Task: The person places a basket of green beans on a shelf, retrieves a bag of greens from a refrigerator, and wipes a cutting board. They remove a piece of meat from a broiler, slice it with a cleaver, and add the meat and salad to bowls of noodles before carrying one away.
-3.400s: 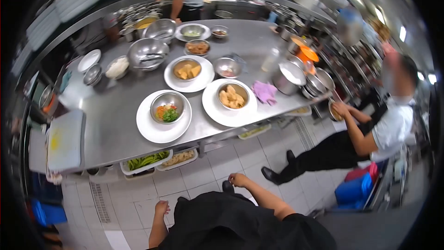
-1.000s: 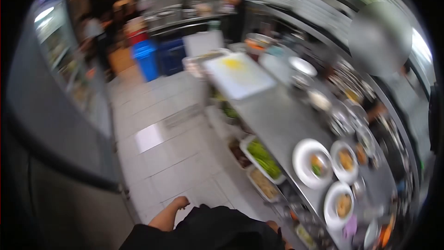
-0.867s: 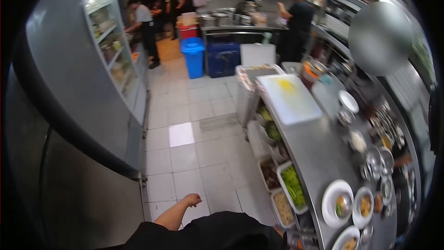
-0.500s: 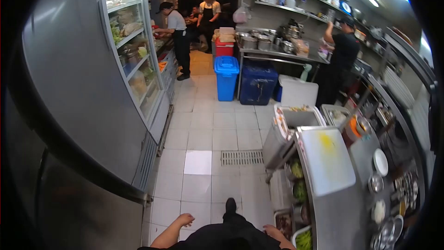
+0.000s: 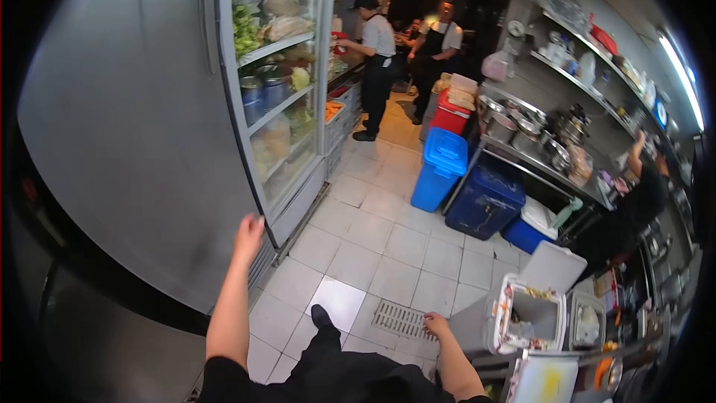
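Observation:
My left hand [image 5: 249, 239] is raised in front of the grey steel refrigerator [image 5: 142, 142], nearest to its lower front edge. It holds nothing, its fingers loosely bent and slightly blurred. Beside that panel stands a glass-door fridge [image 5: 287, 123] with leafy greens and bagged food on its shelves. My right hand [image 5: 435, 323] hangs low at my right side, empty, with relaxed, parted fingers. It overlaps the right end of the floor drain [image 5: 403, 319] in this view. To its right stands an open, food-smeared white cooler box [image 5: 496, 313]. One dark shoe [image 5: 321, 316] shows on the floor tiles.
A blue lidded bin [image 5: 438, 172], a dark blue tub [image 5: 486, 198] and a red container [image 5: 450, 116] line the aisle's right. Pots [image 5: 526, 125] crowd a steel table. One person [image 5: 378, 52] works at the left counter, another [image 5: 436, 48] stands behind, a third [image 5: 634, 194] reaches up at right.
I have moved forward along the aisle, and the view has turned and tilted. My left hand has risen toward the fridge; my right hand has come forward. The cutting board has slipped toward the bottom edge.

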Demonstrator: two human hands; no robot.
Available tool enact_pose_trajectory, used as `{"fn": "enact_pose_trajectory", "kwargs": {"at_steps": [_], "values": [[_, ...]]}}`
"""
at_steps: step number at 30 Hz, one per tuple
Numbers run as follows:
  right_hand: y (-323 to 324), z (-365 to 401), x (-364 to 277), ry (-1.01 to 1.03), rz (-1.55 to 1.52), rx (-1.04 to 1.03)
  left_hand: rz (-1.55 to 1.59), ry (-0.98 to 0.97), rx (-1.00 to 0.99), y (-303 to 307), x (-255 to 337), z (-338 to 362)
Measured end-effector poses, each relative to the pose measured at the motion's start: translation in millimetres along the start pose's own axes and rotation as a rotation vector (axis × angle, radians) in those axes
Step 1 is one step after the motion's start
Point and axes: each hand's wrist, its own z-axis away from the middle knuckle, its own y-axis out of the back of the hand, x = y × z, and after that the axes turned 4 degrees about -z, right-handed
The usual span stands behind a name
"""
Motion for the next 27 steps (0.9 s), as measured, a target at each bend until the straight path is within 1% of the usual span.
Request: {"fn": "enact_pose_trajectory", "kwargs": {"at_steps": [1, 2, 3, 5, 6, 7, 8, 9, 10, 11, 13, 16, 17, 18, 20, 21, 22, 23, 24, 25, 27], "values": [[-1, -14, -14, 0.004, 0.022, -0.015, -0.063, -0.105, 0.073, -5, 10, -47], [-4, -25, -15, -0.003, 0.064, 0.001, 0.001, -0.071, 0.104, -4, 66, -64], [-6, -39, -25, 0.001, 0.102, 0.025, -0.103, -0.137, 0.200, -13, 55, -125], [-11, -52, -24, -0.140, 0.143, -0.127, -0.208, -0.059, 0.257, -13, 120, -178], [-16, -68, 14, 0.071, 0.277, -0.271, -0.273, -0.057, 0.369, -21, 115, -229], [-17, -62, -1, 0.089, 0.398, -0.293, -0.336, -0.053, 0.481, -29, 102, -273], [-17, -57, -15, 0.111, 0.520, -0.314, -0.335, -0.040, 0.485, -27, 101, -296], [-17, -53, -26, 0.136, 0.639, -0.334, -0.387, 0.026, 0.576, -23, 102, -313], [-18, -54, -35, 0.125, 0.686, -0.353, -0.445, 0.087, 0.664, -20, 104, -327], [-18, -61, -43, 0.121, 0.697, -0.391, -0.460, 0.085, 0.663, -18, 106, -336], [-14, -86, -45, 0.097, 0.675, -0.477, -0.524, 0.253, 0.707, -21, 99, -338], [-12, -152, -26, 0.138, 0.662, -0.636, -0.587, 0.213, 0.692, -20, 85, -339], [-11, -181, -17, 0.197, 0.670, -0.717, -0.622, 0.188, 0.690, -21, 85, -334], [-10, -216, -11, 0.307, 0.674, -0.823, -0.630, 0.193, 0.721, -21, 81, -331], [-10, -293, -16, 0.533, 0.626, -0.993, -0.580, 0.097, 0.772, -20, 80, -333], [-12, -307, -57, 0.374, 0.438, -0.870, -0.510, 0.144, 0.801, -18, 85, -336], [-15, -322, -99, 0.244, 0.223, -0.734, -0.518, 0.121, 0.829, -15, 84, -339], [-26, -330, -167, -0.160, 0.344, -0.510, -0.523, 0.135, 0.806, -12, 80, -341], [-34, -345, -205, -0.077, 0.264, -0.482, -0.526, 0.152, 0.783, -13, 80, -339], [-42, -361, -238, 0.004, 0.182, -0.452, -0.515, 0.119, 0.773, -18, 87, -331], [-61, -390, -303, 0.165, 0.142, -0.531, -0.517, 0.062, 0.744, -35, 100, -303]]}}
